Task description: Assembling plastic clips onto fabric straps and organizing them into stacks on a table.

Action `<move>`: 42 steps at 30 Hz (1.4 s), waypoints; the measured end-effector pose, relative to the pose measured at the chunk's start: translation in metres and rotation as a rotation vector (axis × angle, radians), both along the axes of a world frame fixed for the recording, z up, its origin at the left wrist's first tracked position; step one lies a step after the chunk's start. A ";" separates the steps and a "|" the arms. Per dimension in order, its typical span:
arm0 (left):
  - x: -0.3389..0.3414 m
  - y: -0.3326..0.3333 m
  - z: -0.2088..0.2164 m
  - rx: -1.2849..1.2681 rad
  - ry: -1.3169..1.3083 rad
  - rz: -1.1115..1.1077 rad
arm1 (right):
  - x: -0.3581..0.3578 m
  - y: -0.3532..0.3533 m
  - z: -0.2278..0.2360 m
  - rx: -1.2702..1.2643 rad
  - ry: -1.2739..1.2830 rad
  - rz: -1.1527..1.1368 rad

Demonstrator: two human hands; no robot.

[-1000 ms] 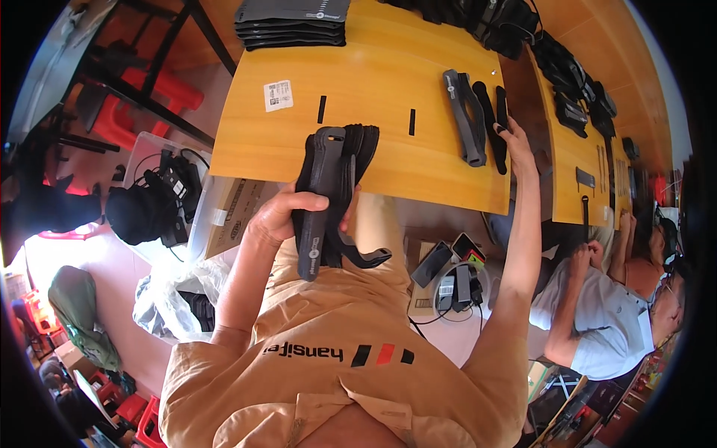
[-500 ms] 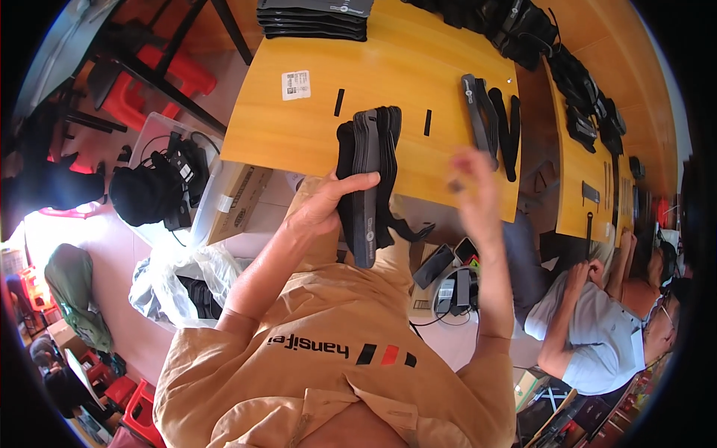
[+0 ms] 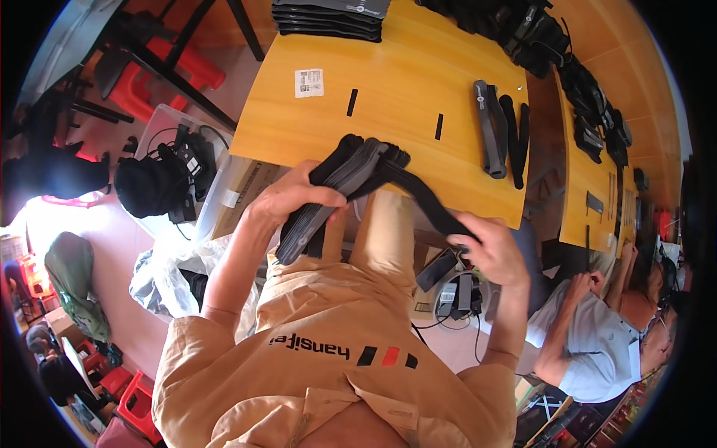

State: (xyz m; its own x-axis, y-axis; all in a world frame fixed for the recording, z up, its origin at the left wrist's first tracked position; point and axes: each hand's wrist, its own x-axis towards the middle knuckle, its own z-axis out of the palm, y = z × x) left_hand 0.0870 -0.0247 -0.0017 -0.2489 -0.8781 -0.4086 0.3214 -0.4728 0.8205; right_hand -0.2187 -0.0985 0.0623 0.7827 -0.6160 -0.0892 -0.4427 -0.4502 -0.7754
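Observation:
My left hand (image 3: 287, 198) is closed round a thick bundle of black and grey fabric straps (image 3: 343, 173), held tilted over my lap at the table's near edge. One black strap (image 3: 426, 200) runs from the bundle's upper end to the right. Its far end is pinched in my right hand (image 3: 491, 250), so the strap slopes down between the two hands. On the table (image 3: 276, 131) beyond lie a short black strip (image 3: 352, 102) and another short black strip (image 3: 439, 126). A grey and black folded strap (image 3: 489, 131) rests by the right edge, beside narrower black straps (image 3: 512, 138).
A stack of grey and black pieces (image 3: 328, 30) sits at the table's far left, near a white label (image 3: 308, 83). Left of my legs are a clear plastic bin (image 3: 160, 123) and a cardboard box (image 3: 250, 190). A co-worker (image 3: 597, 328) sits to the right.
My right hand has come down from near the table's right side and now grips one strap's end, stretched out from the bundle. My left hand has tilted the bundle and moved it slightly left.

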 end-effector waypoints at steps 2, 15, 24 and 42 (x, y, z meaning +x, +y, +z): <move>0.014 0.009 -0.001 0.038 0.105 0.048 | -0.025 -0.009 0.023 0.381 -0.045 -0.186; -0.032 -0.022 0.003 0.010 0.180 0.182 | -0.021 -0.017 -0.009 0.414 -0.590 -0.475; -0.096 -0.054 -0.001 -0.208 -0.080 0.102 | -0.009 0.000 -0.033 0.464 -0.574 -0.749; -0.138 -0.065 0.016 -0.097 0.356 0.057 | 0.021 0.001 -0.045 0.319 -0.750 -0.833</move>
